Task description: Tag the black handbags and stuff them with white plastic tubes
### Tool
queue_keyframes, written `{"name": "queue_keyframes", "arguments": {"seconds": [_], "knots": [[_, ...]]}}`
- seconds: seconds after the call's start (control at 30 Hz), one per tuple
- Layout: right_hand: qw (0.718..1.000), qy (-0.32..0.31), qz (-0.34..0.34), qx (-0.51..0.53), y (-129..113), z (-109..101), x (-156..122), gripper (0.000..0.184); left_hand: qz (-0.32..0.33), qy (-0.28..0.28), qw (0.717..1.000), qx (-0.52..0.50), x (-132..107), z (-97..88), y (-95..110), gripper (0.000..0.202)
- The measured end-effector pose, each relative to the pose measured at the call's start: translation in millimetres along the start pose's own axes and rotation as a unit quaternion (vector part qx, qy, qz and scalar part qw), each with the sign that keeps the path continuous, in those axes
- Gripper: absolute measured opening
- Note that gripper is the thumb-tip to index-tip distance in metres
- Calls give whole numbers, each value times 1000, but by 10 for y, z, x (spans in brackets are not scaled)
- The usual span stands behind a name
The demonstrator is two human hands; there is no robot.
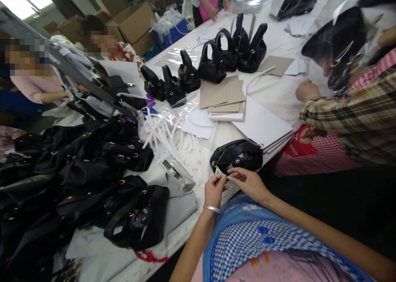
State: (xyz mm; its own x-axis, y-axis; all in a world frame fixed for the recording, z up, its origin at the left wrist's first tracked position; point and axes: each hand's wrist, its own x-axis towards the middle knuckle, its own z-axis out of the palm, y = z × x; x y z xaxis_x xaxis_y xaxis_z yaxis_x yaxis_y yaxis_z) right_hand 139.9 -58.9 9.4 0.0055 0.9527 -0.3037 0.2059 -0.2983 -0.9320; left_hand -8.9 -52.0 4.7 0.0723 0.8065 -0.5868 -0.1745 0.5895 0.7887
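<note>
Close to my body, a black handbag with gold rings lies on the white table's near edge. Just in front of it my left hand is closed in a pinch, with a silver bangle at the wrist. A small white slip sticks up from its fingertips, against the bag's side. My right hand meets it from the right, thumb and forefinger pressed together beside the left fingertips. What the right fingers pinch is too small to make out.
Black handbags are heaped at left. White tubes, brown cards and white sheets lie beyond my hands. Several small black bags stand farther back. A co-worker in a plaid sleeve works at right; others are across the table.
</note>
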Motion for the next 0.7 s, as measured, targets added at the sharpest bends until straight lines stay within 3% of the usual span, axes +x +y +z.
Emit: {"name": "queue_keyframes", "arguments": {"seconds": [0.2, 0.4, 0.53, 0.7], "knots": [[1000, -1, -5, -7, -25, -12, -14, 26, 22, -9, 999, 31, 1, -7, -11, 34], [999, 3, 6, 46, -24, 17, 6, 29, 141, 26, 980, 140, -72, 18, 21, 23], [997, 10, 21, 72, 13, 49, 40, 30, 141, 21, 983, 119, -124, 45, -39, 24], [996, 23, 19, 88, 52, 57, 54, 29, 139, -32, 976, 164, -141, 31, -81, 35]]}}
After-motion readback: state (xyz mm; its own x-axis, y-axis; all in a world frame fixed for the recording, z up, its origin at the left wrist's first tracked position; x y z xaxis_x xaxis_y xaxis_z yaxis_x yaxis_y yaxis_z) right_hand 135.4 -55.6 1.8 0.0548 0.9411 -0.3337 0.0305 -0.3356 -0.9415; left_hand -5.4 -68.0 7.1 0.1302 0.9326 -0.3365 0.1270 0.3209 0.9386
